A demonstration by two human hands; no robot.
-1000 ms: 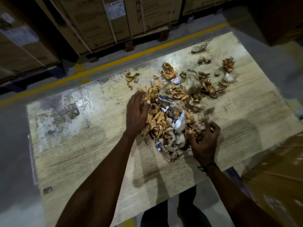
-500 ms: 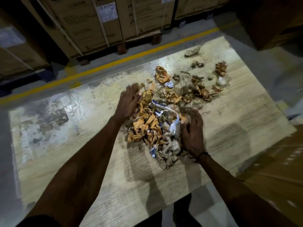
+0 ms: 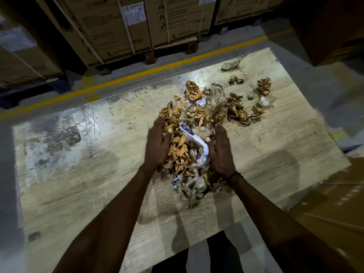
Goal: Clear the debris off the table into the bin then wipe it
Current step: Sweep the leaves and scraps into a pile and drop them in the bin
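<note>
Two bare forearms reach in from the near edge of the table (image 3: 78,194), a pale wood-grain top, scuffed and stained toward its left end. The left hand (image 3: 156,146) presses against the left flank of the debris pile (image 3: 187,160), fingers straight and close together, thumb lying against brown crumpled paper. The right hand (image 3: 221,152) presses against the pile's right flank in the same manner, fingers extended, thumb touching a white-and-blue wrapper (image 3: 197,138) at the top of the heap. The pile is thus cupped between both palms; neither hand curls round any single piece. A dark band (image 3: 235,175) sits on the right wrist.

Debris hangs loose below the hands, trailing toward the near table edge. Whether the cupped mass rests on the table or is raised off it cannot be determined.

Beyond the hands, further crumpled brown paper and clear plastic (image 3: 216,95) lie on the table, with scattered scraps (image 3: 264,86) well apart at the far right.

Past the far edge, a yellow floor line (image 3: 118,80) runs across the grey floor. Behind it stand strapped cardboard cartons (image 3: 110,28) on pallets. No bin is identifiable in view.
</note>
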